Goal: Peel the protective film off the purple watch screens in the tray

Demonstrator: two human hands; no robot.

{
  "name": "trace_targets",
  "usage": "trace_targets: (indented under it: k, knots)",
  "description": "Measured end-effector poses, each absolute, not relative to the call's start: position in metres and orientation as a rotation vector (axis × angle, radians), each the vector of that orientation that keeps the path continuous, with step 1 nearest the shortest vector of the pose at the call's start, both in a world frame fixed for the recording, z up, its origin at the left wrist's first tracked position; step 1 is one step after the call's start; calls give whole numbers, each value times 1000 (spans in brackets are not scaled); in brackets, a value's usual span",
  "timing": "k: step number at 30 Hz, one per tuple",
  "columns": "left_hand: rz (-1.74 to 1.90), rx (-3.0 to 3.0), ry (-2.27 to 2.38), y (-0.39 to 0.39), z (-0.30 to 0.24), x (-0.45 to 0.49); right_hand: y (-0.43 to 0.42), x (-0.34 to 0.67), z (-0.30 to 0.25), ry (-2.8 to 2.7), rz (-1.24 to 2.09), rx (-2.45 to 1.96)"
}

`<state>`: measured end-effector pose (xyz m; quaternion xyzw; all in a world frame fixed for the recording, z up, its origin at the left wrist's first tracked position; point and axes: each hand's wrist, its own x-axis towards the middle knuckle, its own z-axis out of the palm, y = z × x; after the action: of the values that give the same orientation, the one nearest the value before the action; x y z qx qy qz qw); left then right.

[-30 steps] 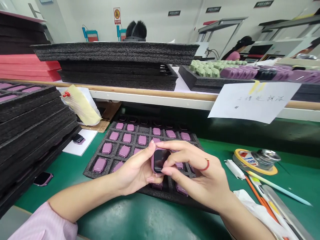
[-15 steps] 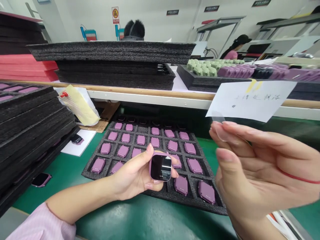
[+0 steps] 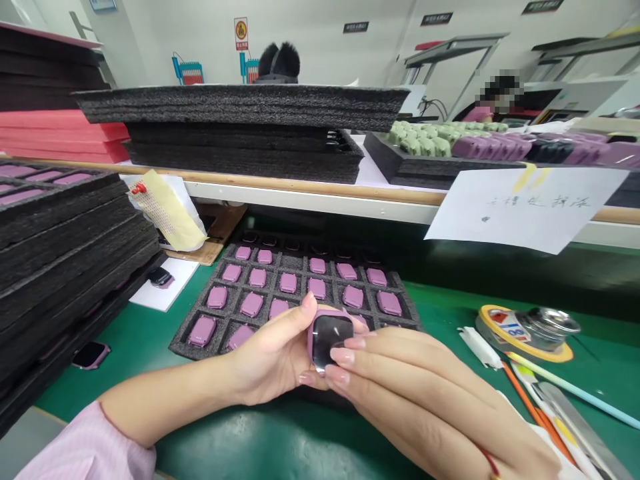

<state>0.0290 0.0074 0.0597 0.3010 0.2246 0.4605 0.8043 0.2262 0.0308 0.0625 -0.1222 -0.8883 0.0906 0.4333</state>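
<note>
pink smartwatch [image 3: 327, 341] held in both hands above a black foam tray [image 3: 187, 347]

the left hand [image 3: 267, 357] pinches the watch by its edges, thumb on top and fingers curled beneath, while the fingertips [image 3: 343, 357] of the right hand [image 3: 425, 400] press against the lower right of its dark glass face. the hands are together, both clamped on the one watch, just above the near edge of the tray, at the middle of the view. a pale pink sleeve [image 3: 85, 447] covers the left arm at seven o'clock, and a red thread [image 3: 490, 461] circles the right wrist at five o'clock.

the tray rests on a green bench mat [image 3: 250, 443], with rows of mauve watch cases [image 3: 251, 305] seated in its cells. at nine o'clock rises a stack of black foam trays [image 3: 65, 233], with a loose watch [image 3: 90, 355] on the mat beside it and another on a white card [image 3: 160, 297]. at three o'clock sit a yellow tape roll [image 3: 525, 337] and a metal tin [image 3: 553, 321], with an orange-handled tool [image 3: 530, 407] and a pale pen [image 3: 570, 390] below them. a handwritten paper sign [image 3: 525, 210] hangs from the shelf edge at two o'clock, and a co-worker [image 3: 493, 100] in pink sits far off at one o'clock.
</note>
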Motion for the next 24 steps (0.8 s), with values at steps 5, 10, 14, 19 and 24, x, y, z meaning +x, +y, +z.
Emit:
trace_targets:
  k: [5, 10, 14, 19, 24]
  knots:
    - [1016, 650, 468, 7, 59, 30, 43, 218, 67, -2190, -135, -219]
    - [1033, 680, 460, 6, 54, 32, 49, 213, 70, -2134, -19, -247]
    - [1027, 704, 480, 6, 51, 32, 53, 210, 66, -2085, 173, -428]
    - [1032, 698, 509, 7, 53, 33, 49, 213, 68, -2089, 216, -397]
    - [1061, 798, 527, 5, 50, 35, 39, 209, 64, -2217, 342, -423]
